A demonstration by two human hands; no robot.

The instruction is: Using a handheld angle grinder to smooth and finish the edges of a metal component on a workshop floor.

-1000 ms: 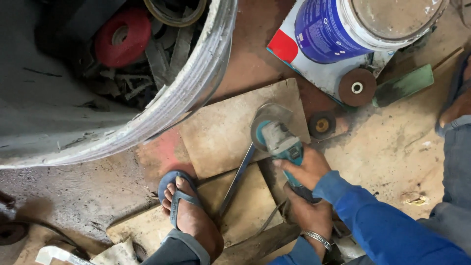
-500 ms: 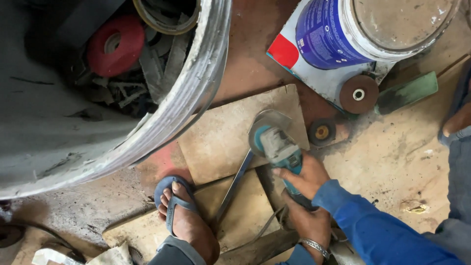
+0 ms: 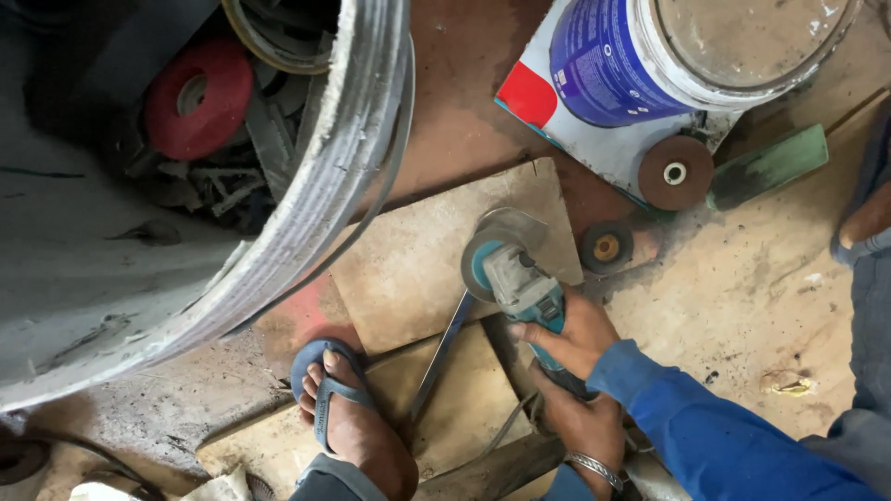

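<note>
A teal angle grinder (image 3: 516, 283) rests with its disc guard (image 3: 492, 237) on a wooden board (image 3: 418, 260). My right hand (image 3: 568, 332), in a blue sleeve, grips the grinder's body from the right. My left hand (image 3: 583, 425), with a metal bracelet on the wrist, holds the grinder's rear end closer to me. A dark flat metal strip (image 3: 444, 354) runs from under the disc toward me across a second board (image 3: 464, 408). My foot in a blue sandal (image 3: 342, 419) stands just left of the strip.
A big grey drum (image 3: 278, 241) holding a red wheel (image 3: 198, 97) and scrap fills the left. A blue-and-white paint bucket (image 3: 650, 56) stands at the top right, with a brown grinding disc (image 3: 676, 173), a smaller disc (image 3: 607, 247) and a green piece (image 3: 767, 167) nearby. Another foot (image 3: 868, 223) is at the right edge.
Both hands keep their grip on the grinder, which stays at the same spot on the board. Only the view has shifted slightly.
</note>
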